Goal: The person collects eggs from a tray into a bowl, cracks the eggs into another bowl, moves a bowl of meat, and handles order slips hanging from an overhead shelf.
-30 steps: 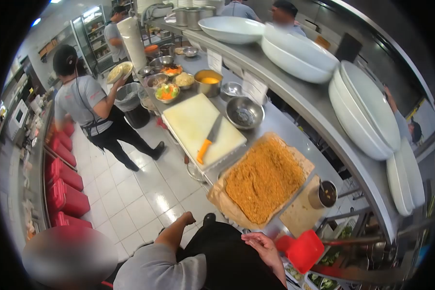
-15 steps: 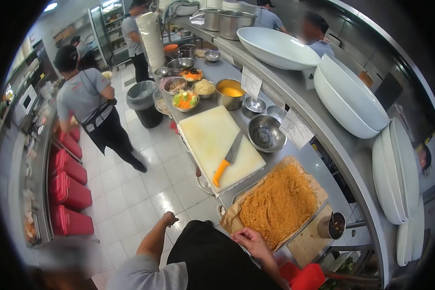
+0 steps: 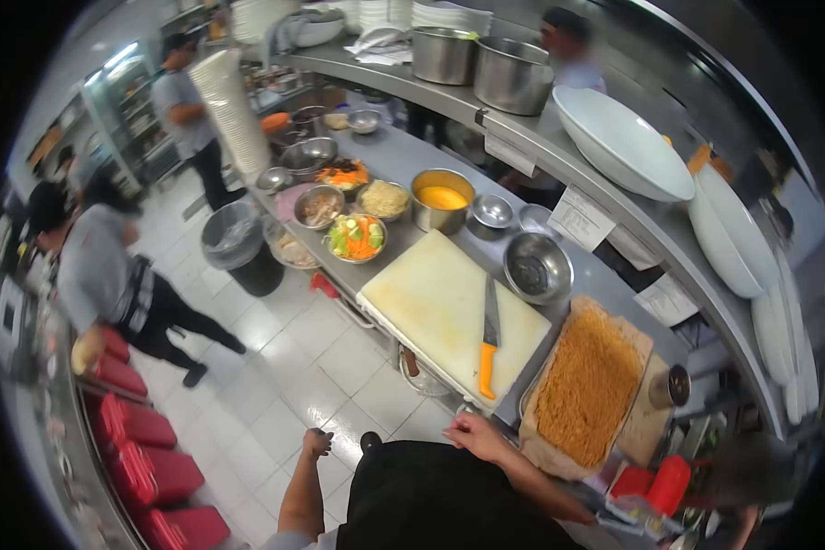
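Note:
My left hand hangs over the tiled floor with its fingers curled; whether anything is inside is too small to tell. Near the counter edge, my right hand has bent fingers and rests on nothing visible. It is nearest to the tray of orange-brown crumbly food, lined with brown paper, and to the white cutting board. A knife with an orange handle lies on the board. Behind the board are an empty-looking metal bowl and a pot of yellow liquid.
Bowls of cut vegetables stand at the counter's far end. A lined bin is on the floor beside it. Red bins line the left. A person stands there; another person's head is at lower right. White dishes sit on the shelf.
The view has turned, and the counter's far end is closer. My right hand has moved from the tray's near corner toward the board. The person on the left now reaches down to the left counter.

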Tool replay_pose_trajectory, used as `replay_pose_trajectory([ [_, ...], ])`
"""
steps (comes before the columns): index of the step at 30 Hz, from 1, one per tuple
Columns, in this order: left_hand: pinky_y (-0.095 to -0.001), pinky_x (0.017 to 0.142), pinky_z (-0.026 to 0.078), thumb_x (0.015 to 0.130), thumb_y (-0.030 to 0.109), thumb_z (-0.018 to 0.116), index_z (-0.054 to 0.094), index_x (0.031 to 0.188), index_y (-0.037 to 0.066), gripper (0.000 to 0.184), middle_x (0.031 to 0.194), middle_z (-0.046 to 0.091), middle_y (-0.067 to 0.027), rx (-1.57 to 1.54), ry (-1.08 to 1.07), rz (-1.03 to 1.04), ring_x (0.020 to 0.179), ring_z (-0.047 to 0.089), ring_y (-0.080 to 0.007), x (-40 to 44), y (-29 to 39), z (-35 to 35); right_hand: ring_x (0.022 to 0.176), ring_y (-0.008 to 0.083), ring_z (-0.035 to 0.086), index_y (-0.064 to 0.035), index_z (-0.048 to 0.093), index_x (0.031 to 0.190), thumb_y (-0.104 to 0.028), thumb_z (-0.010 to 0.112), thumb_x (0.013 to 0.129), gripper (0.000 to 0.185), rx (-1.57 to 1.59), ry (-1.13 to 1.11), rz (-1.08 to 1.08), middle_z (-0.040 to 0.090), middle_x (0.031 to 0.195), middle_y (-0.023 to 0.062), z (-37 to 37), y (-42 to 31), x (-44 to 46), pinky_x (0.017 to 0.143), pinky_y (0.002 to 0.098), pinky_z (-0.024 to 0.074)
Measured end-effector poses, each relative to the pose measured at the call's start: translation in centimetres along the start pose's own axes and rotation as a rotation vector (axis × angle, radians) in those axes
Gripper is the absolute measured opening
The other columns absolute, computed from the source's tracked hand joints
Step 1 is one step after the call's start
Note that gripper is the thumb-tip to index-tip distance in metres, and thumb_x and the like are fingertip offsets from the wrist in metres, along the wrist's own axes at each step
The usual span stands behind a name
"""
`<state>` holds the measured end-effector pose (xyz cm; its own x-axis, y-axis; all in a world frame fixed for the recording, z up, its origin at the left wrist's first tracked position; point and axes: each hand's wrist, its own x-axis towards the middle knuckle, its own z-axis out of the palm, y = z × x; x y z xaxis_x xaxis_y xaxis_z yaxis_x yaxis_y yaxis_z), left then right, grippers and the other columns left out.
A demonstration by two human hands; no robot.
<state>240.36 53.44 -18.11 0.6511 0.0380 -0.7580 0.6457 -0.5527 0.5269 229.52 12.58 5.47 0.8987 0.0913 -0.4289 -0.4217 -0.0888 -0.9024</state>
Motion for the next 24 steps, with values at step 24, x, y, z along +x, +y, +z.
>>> replay_pose_trajectory([
  [24, -0.0417, 0.055, 0.056, 0.091, 0.023, 0.058, 0.057, 0.108, -0.002, 0.03, 0.082, 0.062, -0.0152, 0.083, -0.281, 0.108, 0.067, 0.064, -0.0256, 16.9, 9.1, -16.4, 0.065, 0.0112, 0.059, -0.0036, 0.061, 0.098, -0.019, 0.062, 0.092, 0.016, -0.117, 0.424, -0.106, 0.061, 0.073, 0.0029, 7.0, -6.5, 10.6, 0.061, 0.0256, 0.0482],
])
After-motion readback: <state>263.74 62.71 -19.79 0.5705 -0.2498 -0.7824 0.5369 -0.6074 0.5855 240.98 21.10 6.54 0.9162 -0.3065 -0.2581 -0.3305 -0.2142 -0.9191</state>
